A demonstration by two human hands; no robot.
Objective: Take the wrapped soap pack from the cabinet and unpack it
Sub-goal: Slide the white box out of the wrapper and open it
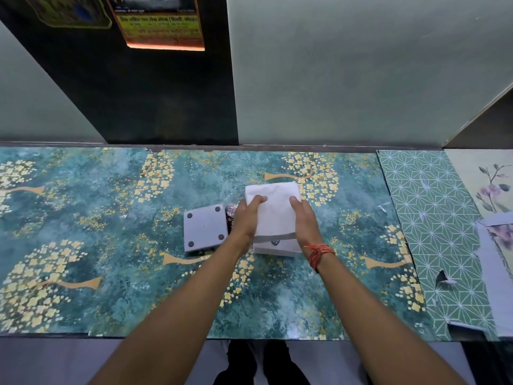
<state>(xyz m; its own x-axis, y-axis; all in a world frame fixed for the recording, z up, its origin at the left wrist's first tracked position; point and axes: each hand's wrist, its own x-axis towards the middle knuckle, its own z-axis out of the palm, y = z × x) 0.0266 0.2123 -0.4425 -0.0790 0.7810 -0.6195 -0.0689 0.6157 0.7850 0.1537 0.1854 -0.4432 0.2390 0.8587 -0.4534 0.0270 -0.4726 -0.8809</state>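
Both forearms are reaching over the counter (83,218), left hand (247,218) and right hand (305,220) clamping either side of the white soap pack (273,215) beside a grey box (205,227), so they'd do best peeling the wrapper from a fold, slowly.

Single view from my head, wide-angle, facing forward and steeply down over desk (111,245); wall (361,79) ahead, my arms close below.

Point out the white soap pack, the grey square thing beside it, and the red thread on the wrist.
white soap pack (273,215), head view, bare top face between the hands
grey square block (205,227), head view, middle of its upturned face
red thread (319,252), head view, strands across right wrist
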